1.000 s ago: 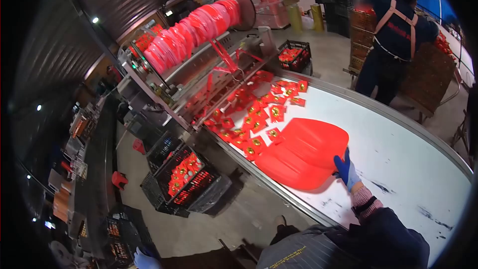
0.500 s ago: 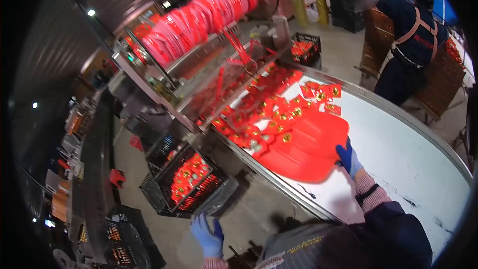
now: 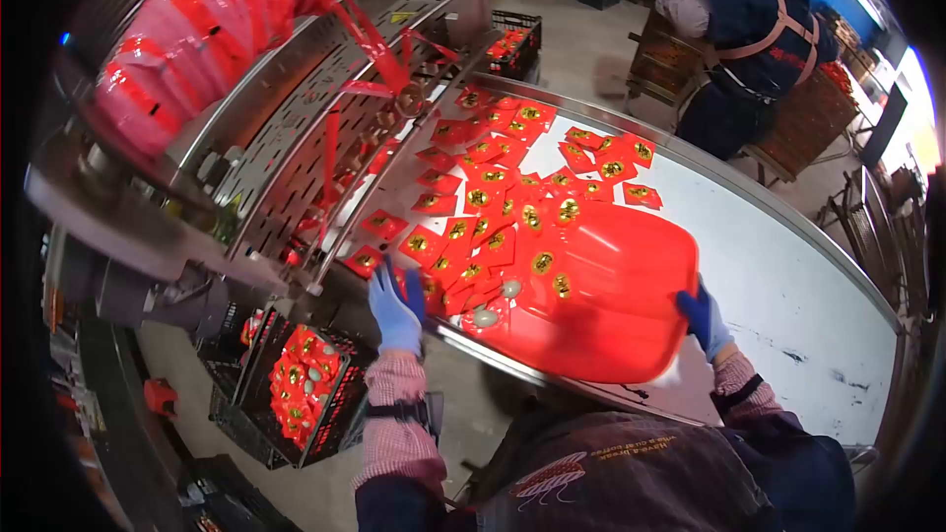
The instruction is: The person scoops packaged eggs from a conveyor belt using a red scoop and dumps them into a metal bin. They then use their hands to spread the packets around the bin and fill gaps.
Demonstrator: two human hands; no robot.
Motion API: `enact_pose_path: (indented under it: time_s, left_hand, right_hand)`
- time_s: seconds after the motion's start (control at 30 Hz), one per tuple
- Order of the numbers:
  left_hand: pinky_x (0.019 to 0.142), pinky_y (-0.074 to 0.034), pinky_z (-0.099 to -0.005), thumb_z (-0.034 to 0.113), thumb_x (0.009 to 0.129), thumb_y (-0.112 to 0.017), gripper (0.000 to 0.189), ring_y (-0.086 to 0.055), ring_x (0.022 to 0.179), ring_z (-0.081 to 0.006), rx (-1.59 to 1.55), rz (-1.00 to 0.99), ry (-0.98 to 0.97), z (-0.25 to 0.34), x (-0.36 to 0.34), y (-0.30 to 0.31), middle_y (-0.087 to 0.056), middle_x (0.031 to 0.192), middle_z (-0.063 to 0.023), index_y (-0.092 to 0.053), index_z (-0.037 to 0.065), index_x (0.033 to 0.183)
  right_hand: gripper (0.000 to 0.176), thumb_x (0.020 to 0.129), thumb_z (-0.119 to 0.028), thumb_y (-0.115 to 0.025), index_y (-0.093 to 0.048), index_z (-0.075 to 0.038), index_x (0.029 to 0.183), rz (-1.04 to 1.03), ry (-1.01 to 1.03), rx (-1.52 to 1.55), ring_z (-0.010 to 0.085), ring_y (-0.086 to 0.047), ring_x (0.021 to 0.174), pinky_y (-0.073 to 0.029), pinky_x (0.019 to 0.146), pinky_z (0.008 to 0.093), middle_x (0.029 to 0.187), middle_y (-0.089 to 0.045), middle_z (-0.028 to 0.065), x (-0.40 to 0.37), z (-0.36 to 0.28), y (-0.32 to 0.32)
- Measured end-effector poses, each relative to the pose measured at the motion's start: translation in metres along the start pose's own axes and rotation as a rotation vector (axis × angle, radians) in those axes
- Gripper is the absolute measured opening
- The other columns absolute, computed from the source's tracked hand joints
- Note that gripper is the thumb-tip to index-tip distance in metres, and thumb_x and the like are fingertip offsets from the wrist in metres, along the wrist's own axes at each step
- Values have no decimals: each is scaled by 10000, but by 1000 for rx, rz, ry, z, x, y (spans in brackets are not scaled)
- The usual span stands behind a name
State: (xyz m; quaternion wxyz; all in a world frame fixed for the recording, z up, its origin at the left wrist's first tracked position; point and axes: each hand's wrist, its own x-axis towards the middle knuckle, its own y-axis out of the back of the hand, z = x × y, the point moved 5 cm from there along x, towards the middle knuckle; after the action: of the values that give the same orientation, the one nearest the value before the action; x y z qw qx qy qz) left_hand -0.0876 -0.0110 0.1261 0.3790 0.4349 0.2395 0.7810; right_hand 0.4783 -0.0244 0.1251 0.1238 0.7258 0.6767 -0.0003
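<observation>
My right hand [image 3: 702,320], in a blue-and-white glove, is closed on the right rim of a red plastic scoop [image 3: 631,276] lying on the white table [image 3: 778,276]. Several red packets [image 3: 488,199] with gold prints are spread left of the scoop, and a few rest on its front lip. My gloved left hand [image 3: 398,307] reaches over the near left table edge, beside the packets, with its fingers stretched and thumb apart. Grey egg-shaped pieces [image 3: 484,318] lie among the packets close to it.
A slotted metal machine [image 3: 286,128] with a big roll of red film [image 3: 212,34] stands at the left. Below it, a black crate [image 3: 335,389] holds red packets. Another black crate [image 3: 527,39] stands behind. A person [image 3: 764,49] works across the table.
My left hand has risen from beside the crate to the packets at the table edge. My right hand still holds the scoop. The view has shifted; the person opposite now holds a pale container.
</observation>
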Motion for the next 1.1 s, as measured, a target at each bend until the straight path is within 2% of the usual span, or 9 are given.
enact_pose_path:
  time_s: [0.1,0.17,0.23,0.33,0.57,0.73,0.87,0.93,1.1]
  left_hand:
    - [1034,-411,-532,436,958,-552,617,-482,1250,-501,242,-44,16,-50,60,-49,-469,1383,-345,-433,105,1465]
    - [1064,-382,-540,605,934,-490,760,-442,1296,-503,356,-219,234,-83,77,-74,-373,1472,-331,-314,170,1532]
    - [1050,-396,-535,687,897,-474,825,-440,1293,-488,254,-422,486,-112,79,-88,-369,1478,-304,-303,196,1537]
    - [1021,-413,-535,729,876,-457,858,-449,1285,-453,577,-682,414,-83,61,-97,-398,1454,-270,-316,192,1530]
    - [967,-419,-556,600,939,-445,766,-438,1281,-421,304,-552,90,-5,-36,-168,-413,1457,-238,-433,5,1420]
    - [1026,-363,-592,496,916,-571,682,-400,1303,-467,68,-491,-45,58,-40,-147,-372,1494,-256,-447,87,1449]
    - [1131,-252,-573,495,936,-561,709,-283,1405,-480,-139,-66,135,-54,48,-143,-253,1551,-295,-323,186,1528]
    - [1119,-276,-586,645,951,-395,724,-263,1416,-508,492,-316,397,-125,105,-155,-203,1572,-304,-245,287,1562]
    - [1043,-415,-556,785,848,-429,822,-494,1237,-514,342,-227,680,-237,194,-188,-333,1457,-385,-381,298,1509]
  right_hand:
    - [700,908,-285,-664,-342,-137,1511,-49,-272,-199,129,-603,681,-510,573,295,1030,-686,106,10,-38,-92]
    - [723,901,-271,-636,-307,-132,1530,-9,-100,-299,217,-682,861,-552,795,347,1101,-691,171,32,-21,-118]
    - [690,902,-247,-615,-335,-133,1522,16,-102,-339,223,-676,890,-543,816,358,1108,-685,189,46,-22,-131]
    - [647,910,-229,-599,-371,-123,1506,34,-219,-328,213,-669,907,-534,825,344,1146,-678,175,53,-29,-136]
    - [603,922,-182,-584,-400,-99,1489,48,-145,-208,180,-648,967,-522,851,320,1172,-673,134,64,-10,-129]
    - [570,938,-167,-578,-411,-30,1466,63,-163,-187,167,-598,1109,-489,939,307,1273,-627,136,38,-14,-126]
    - [562,937,-183,-588,-423,-7,1444,146,-328,-218,179,-606,1101,-497,926,314,1232,-650,147,3,-19,-127]
    - [555,933,-181,-589,-432,-13,1438,202,-410,-227,180,-626,1064,-514,887,317,1181,-670,146,-3,-21,-130]
    - [573,930,-181,-582,-415,-31,1457,251,-159,-234,202,-640,1068,-513,896,322,1180,-674,167,10,15,-127]
